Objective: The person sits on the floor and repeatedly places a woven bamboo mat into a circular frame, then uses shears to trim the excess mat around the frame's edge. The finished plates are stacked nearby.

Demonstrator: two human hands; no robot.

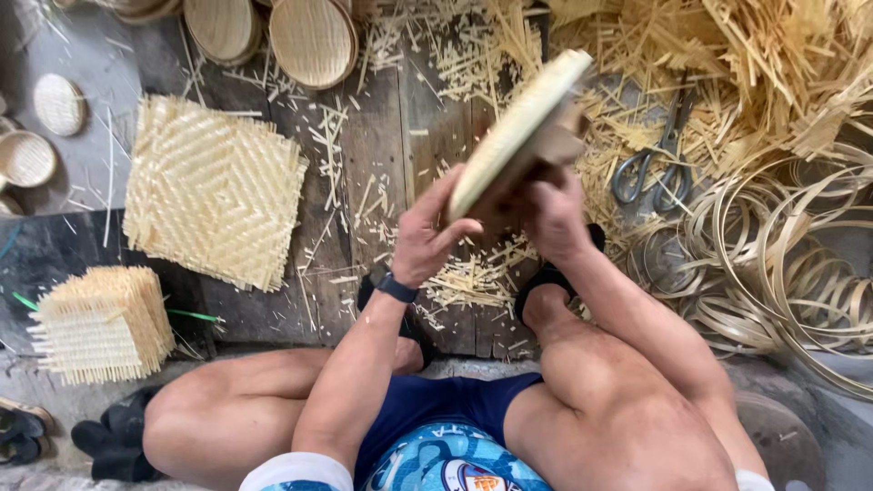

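From my head view, the round woven bamboo tray (514, 132) sits tilted on edge at twelve o'clock, my left hand (427, 241) clamped on its lower rim, my right hand (553, 214) gripping its back, steadying it. Scissors (657, 164) lie at two o'clock.

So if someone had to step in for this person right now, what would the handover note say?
Left hand: grips the lower edge of the round woven tray, held up on edge.
Right hand: holds the tray from behind.
Nearby: scissors on the strips to the right, coiled hoops beyond, square woven mat and a mat stack to the left, finished trays at top.
Done: several trays.
Left: cannot tell.
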